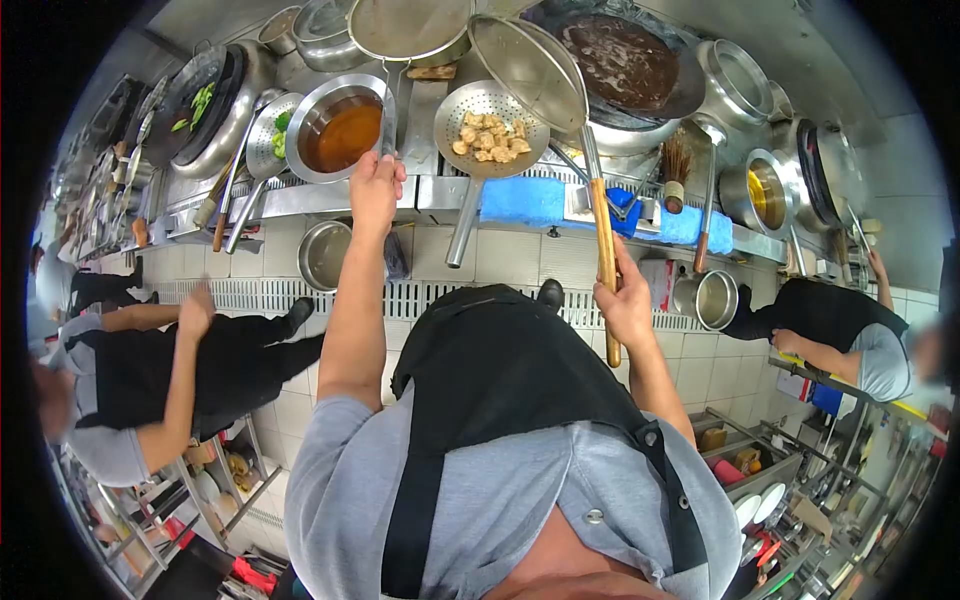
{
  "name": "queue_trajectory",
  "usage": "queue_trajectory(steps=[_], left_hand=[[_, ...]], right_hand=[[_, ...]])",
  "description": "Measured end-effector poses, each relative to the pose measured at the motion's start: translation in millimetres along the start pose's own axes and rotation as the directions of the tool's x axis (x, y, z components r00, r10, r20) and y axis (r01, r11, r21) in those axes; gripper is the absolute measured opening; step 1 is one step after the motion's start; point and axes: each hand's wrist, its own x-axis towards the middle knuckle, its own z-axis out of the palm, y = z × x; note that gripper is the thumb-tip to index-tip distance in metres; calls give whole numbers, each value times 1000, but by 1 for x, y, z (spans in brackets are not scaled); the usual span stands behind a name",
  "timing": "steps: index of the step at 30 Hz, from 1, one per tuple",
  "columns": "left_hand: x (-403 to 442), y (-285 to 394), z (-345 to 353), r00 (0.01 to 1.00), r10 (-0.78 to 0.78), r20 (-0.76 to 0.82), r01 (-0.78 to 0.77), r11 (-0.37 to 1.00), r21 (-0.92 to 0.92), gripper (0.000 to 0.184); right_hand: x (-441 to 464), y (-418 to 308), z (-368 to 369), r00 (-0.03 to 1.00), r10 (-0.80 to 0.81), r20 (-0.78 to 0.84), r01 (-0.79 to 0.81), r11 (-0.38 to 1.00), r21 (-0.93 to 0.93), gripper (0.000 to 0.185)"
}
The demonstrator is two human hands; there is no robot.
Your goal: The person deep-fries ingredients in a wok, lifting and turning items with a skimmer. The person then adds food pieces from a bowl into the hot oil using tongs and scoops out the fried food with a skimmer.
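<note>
My left hand is closed round a metal handle that appears to run up to a round fine-mesh sieve. Just left of that handle stands a metal pot of brown liquid. My right hand grips the wooden handle of a mesh skimmer, its head tilted above the counter. Between the two tools sits a perforated ladle with browned food pieces in it. Behind the skimmer on the right, a wok contains dark bubbling liquid.
Blue cloths lie along the counter's front edge. A perforated ladle with greens is at left, and a pot of yellow oil at right. Co-workers stand on the left and right. Metal pots hang or stand below the counter.
</note>
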Motion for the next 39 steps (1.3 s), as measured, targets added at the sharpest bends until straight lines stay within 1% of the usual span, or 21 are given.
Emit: queue_trajectory(steps=[3,7,8,9,13,16,19,20,23,24,25,26,27,28,29,31,32,33,35,36,39], left_hand=[[-5,-1,5,1000,-6,-18,6,1000,4,15],[-28,10,23,999,-51,-10,51,999,11,16],[-39,15,39,996,-94,-9,94,996,-10,15],[-57,14,48,989,-149,-3,149,988,-32,15],[-104,-16,55,939,-330,100,336,941,-46,13],[-130,-41,50,910,-403,96,412,906,-100,14],[-146,-55,32,913,-407,26,407,913,27,15],[-150,-50,29,914,-406,-24,406,906,121,16],[-147,-45,18,894,-447,-38,438,852,287,18],[-142,-56,15,890,-443,-109,448,803,394,20],[-139,-67,13,891,-437,-121,446,797,407,19],[-132,-81,13,894,-431,-122,440,792,424,19],[-124,-93,13,896,-429,-117,434,784,443,19],[-118,-100,10,894,-434,-111,424,739,524,23],[-113,-109,8,927,-360,-110,349,715,606,25],[-112,-121,9,977,-191,-96,198,638,744,30],[-115,-88,37,956,-246,-159,268,518,812,37],[-118,-80,53,978,-115,-174,209,493,845,38],[-121,-69,77,972,151,-179,103,411,906,40],[-118,-56,95,974,93,-206,142,458,877,42],[-118,-33,174,990,-125,-61,135,750,648,39]], right_hand=[[1,-28,-19,982,182,48,-188,940,284,78],[30,-38,-57,982,105,158,-175,820,544,75],[46,-43,-73,977,91,190,-189,777,600,73],[54,-41,-81,979,99,180,-193,737,648,69],[78,-24,-123,984,86,156,-173,673,719,61],[102,-7,-161,984,42,170,-157,648,745,60],[120,13,-194,982,21,189,-157,651,742,61],[125,17,-202,981,21,192,-159,654,740,61],[139,19,-217,980,31,195,-165,669,724,61],[143,18,-219,980,43,193,-172,670,723,60],[146,20,-223,982,62,179,-174,670,722,60],[155,31,-225,977,48,207,-184,679,711,58],[160,34,-224,978,70,199,-194,663,723,53],[168,35,-223,972,91,218,-226,629,744,48],[173,35,-221,969,62,240,-227,606,762,46],[181,37,-218,950,31,312,-285,502,817,44],[186,42,-219,941,15,337,-305,463,832,43],[192,48,-221,930,-6,367,-330,423,844,41],[199,51,-226,919,21,394,-368,408,836,40],[202,54,-227,914,37,403,-384,397,833,40],[213,62,-225,906,74,416,-409,403,819,36]])
